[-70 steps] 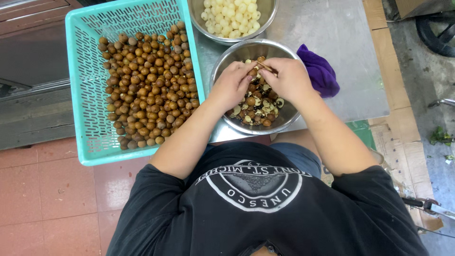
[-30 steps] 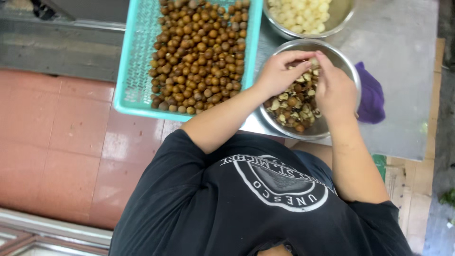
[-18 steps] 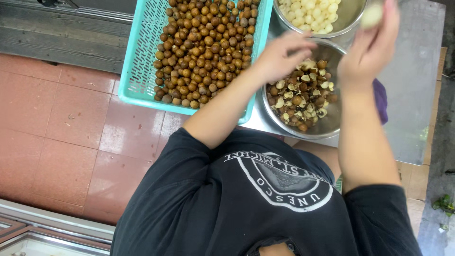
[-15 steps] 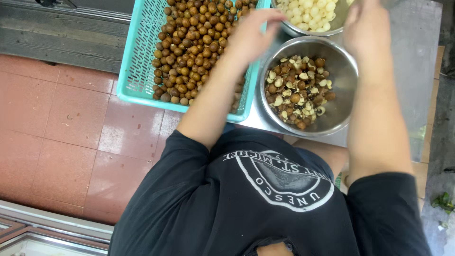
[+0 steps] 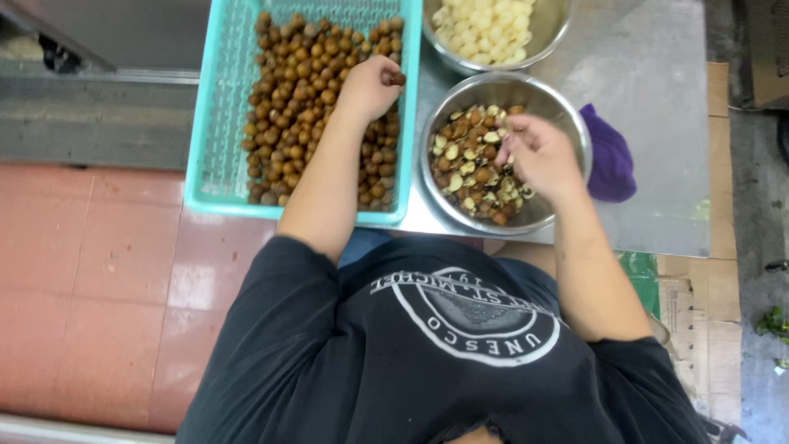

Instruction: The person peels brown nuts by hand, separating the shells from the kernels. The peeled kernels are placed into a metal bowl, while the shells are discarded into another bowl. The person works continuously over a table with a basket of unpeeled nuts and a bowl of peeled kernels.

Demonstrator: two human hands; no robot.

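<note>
While left hand (image 5: 370, 86) pinches a brown nut (image 5: 397, 80) over the turquoise basket (image 5: 215, 123), right hand (image 5: 538, 156) hangs half-curled

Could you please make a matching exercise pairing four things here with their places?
Things:
1. left hand
2. right hand
3. purple cloth
4. pale peeled fruits

Places:
A. in the far steel bowl
B. over the near bowl of shells
C. in the teal basket, on the brown fruits
D. on the metal table, right of the near bowl

Pairs: 1-C, 2-B, 3-D, 4-A
</note>
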